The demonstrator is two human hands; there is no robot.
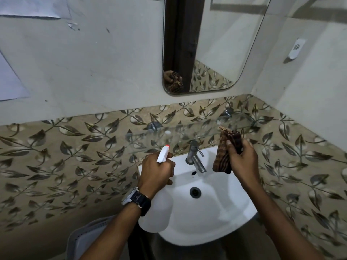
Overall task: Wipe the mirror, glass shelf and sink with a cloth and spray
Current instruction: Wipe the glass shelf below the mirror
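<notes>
- Wristwatch: dark strap and pale case on the left wrist, low in the view, over the near left rim of the basin.
- Left hand: closed round the neck of the spray bottle, with at least one finger curled in front, apparently on the trigger.
- Spray bottle: white head with an orange-red nozzle tip, aimed up and away toward the shelf. Its translucent body hangs below the hand, in front of the basin. Judged light, rigid plastic, likely slick if wet; the neck is the sound place to hold it.
- Glass shelf: clear pane on two metal wall brackets, running above the tap and against the leaf-patterned tile. Judged stiff but fragile; it calls for light, even pressure rather than leaning.
- Mirror: rounded-corner pane on the plain wall above the shelf; the cloth and hand show reflected at its lower left.
- Tap: metal pillar tap on the rear deck of the sink, between the two hands.
- Sink: white ceramic basin with a dark drain, below both hands.
- Cloth: brown striped, folded, hanging limp from the grip. Soft and pliable; best bunched into a pad.
- Right hand: clamped on the cloth, thumb across its face, just beside the shelf's front edge.
</notes>
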